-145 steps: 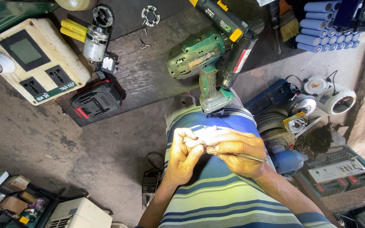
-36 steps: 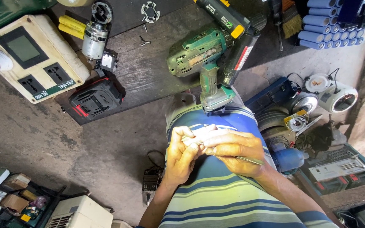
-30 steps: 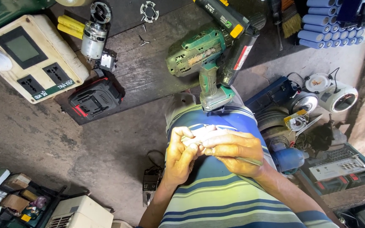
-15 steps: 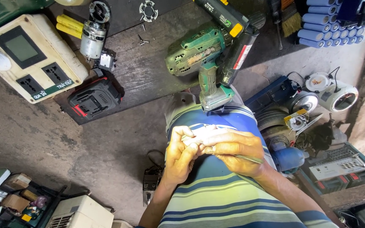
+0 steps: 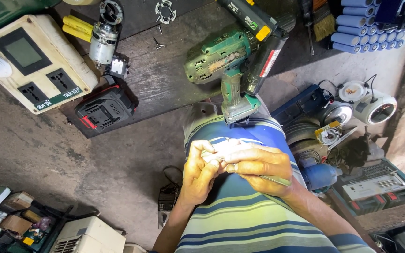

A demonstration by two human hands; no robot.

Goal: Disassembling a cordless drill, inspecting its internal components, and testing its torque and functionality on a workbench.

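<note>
Left hand [image 5: 201, 169]: curled in, fingertips pinching one end of a small pale part [image 5: 225, 148] that sits in the lap, over the striped shirt [image 5: 240, 220].
Right hand [image 5: 258, 169]: closed around a thin metal tool [image 5: 277, 180], maybe tweezers or a fine driver, thumb and forefinger also pressing on the same part.
The part: tiny and washed out by glare, so I cannot tell what it is; it sits between both sets of fingertips, just below the drill's base.
How it handles, my guess: light, stiff, easy to fumble or lose, probably delicate; best held by its edges with fingertip pinches, as now, with little squeeze.
Green cordless drill [image 5: 228, 70]: lying on the dark wooden worktop [image 5: 165, 75], handle towards the person, battery slot empty, just beyond the hands.
Black and red battery pack [image 5: 104, 111]: on the worktop edge, well left of the hands.
Small silver motor [image 5: 103, 42]: farther back, beside the cream socket box [image 5: 33, 65].
Blue cylindrical cells [image 5: 362, 23]: stacked far right, out of play.
</note>
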